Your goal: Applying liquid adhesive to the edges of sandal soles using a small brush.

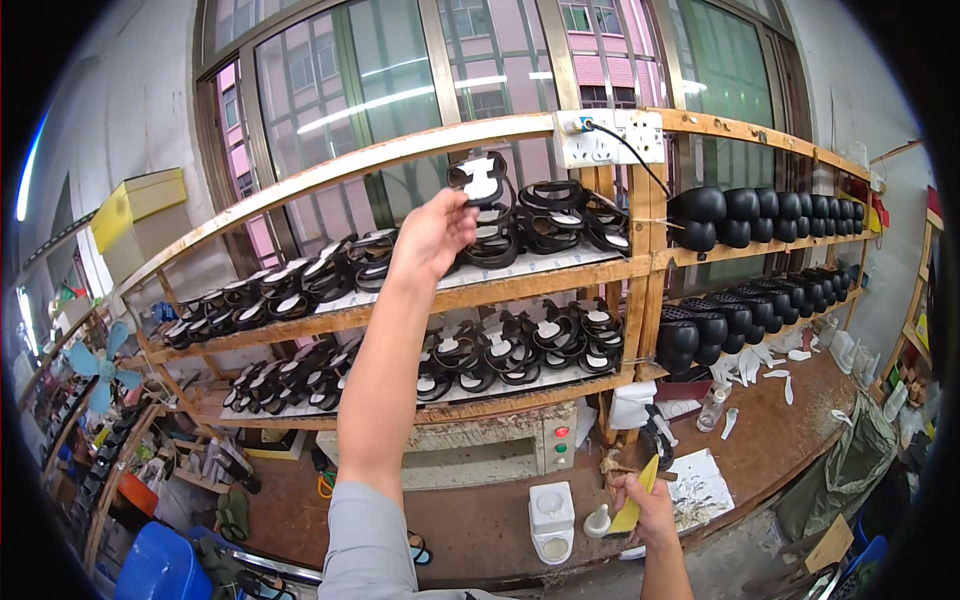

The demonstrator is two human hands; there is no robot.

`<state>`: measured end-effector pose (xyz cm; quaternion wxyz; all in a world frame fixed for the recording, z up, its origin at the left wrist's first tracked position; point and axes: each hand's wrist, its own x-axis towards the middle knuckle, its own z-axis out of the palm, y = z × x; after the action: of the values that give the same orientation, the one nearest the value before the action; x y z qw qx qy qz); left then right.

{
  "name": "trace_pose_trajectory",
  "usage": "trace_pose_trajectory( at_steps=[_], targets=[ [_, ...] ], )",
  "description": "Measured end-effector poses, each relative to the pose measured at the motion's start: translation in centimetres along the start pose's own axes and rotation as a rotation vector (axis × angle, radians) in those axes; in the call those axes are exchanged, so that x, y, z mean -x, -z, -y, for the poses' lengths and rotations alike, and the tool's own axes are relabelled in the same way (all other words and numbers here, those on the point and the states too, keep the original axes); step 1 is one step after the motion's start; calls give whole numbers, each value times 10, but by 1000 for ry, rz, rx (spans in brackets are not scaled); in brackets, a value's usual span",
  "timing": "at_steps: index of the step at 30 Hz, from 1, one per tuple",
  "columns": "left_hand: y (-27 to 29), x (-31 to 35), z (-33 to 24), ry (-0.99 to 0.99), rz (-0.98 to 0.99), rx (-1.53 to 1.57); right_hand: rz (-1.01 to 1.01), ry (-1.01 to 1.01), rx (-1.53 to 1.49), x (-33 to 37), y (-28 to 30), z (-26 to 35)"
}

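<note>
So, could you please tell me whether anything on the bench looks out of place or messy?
Yes: loose white strips lie at odd angles on the right of the brown bench, unlike the neat rows of black forms above, and the white sheet near the right hand looks dark-blotched.

No words or numbers can be read in the frame. Faint bluish print is seen on the white lining [515, 268] of the upper shelf [540, 282], near the centre of the frame, but it is too small to be made out. Any marking by the buttons [561, 433] on the panel [551, 456], just below and right of centre, cannot be deciphered.
</note>
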<state>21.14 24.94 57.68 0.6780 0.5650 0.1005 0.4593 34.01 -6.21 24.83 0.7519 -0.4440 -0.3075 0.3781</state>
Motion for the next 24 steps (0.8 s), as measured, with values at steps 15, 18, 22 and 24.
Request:
trace_pose_trajectory(
  at_steps=[15, 18, 22, 24],
  targets=[
    [28, -95, 51, 211, 33, -163, -248, -20, -23, 36, 20, -30],
    [26, -35, 42, -45, 25, -326, -287, -71, -33, 26, 5, -28],
    [70, 98, 50, -44, 389, -396, -376, -123, -48, 3, -1, -52],
    [117, 149, 79, 184, 500, -612, -367, -116, -84, -7, 4, -63]
  ],
)
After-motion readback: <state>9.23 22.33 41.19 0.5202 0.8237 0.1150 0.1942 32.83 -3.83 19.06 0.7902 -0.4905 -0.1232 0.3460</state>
